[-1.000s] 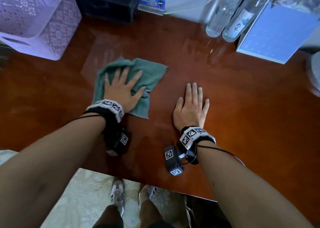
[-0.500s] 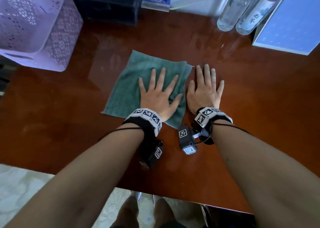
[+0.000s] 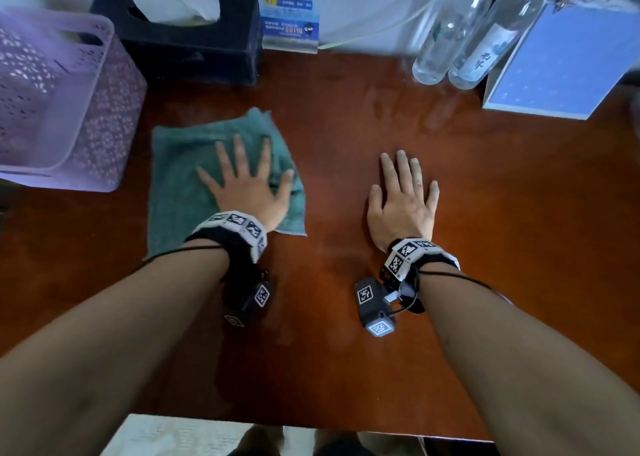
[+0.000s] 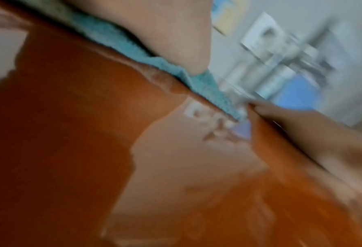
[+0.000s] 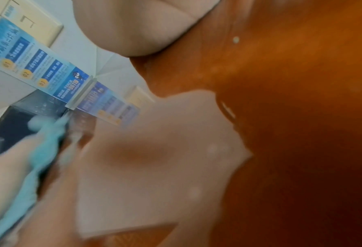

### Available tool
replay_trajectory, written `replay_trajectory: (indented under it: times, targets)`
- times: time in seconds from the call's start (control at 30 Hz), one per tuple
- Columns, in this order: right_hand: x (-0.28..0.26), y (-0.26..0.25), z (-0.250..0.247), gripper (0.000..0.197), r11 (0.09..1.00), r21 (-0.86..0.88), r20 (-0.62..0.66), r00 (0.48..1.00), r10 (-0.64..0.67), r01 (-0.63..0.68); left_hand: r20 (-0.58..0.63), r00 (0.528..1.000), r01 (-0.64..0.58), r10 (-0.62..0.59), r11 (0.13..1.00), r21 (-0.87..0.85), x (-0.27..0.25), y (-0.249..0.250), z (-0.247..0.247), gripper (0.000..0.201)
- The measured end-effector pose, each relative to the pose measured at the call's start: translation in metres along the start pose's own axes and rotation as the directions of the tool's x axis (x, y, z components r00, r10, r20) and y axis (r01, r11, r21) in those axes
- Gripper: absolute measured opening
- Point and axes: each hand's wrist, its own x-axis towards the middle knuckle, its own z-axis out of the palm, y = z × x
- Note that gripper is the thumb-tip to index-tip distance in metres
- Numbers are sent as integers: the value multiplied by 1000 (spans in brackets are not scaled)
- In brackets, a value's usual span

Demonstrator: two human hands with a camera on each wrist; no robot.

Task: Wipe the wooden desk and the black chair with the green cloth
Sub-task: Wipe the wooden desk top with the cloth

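A lilac perforated plastic basket [image 3: 65,109], a dark tissue box [image 3: 194,45], two clear glass bottles [image 3: 460,33] and a blue-fronted box [image 3: 568,64] stand along the far edge.

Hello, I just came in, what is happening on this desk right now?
A person is wiping the wooden desk. The left hand presses flat, fingers spread, on the green cloth, which lies on the desk beside a purple basket. The right hand rests flat on the bare wood, apart from the cloth. A tissue box, two clear bottles and a blue box stand along the back. The black chair is not in view.
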Motion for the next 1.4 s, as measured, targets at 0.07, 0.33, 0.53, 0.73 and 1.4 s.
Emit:
replay_trajectory:
  times: [0.07, 0.33, 0.53, 0.73, 1.4]
  targets:
    - [1, 0, -1, 57, 1000, 16, -1, 1000, -1, 1, 51, 946, -322, 319, 944, 67, -11, 41, 6, 66]
    - [1, 0, -3, 56, 1000, 11, 6, 1000, 5, -5, 19, 906, -422, 422, 903, 81, 23, 13, 2, 67]
    - [4, -2, -13, 60, 996, 87, 35, 999, 23, -26, -4, 1000, -4, 4, 1000, 3, 45, -68, -18, 69]
    - [73, -6, -29, 58, 975, 170, -17, 988, 151, -146, 69, 981, -187, 183, 981, 58, 52, 33, -12, 70]
    - [122, 27, -20, 59, 996, 71, -148, 987, 62, -52, 53, 907, -420, 417, 904, 82, 118, 120, -18, 60]
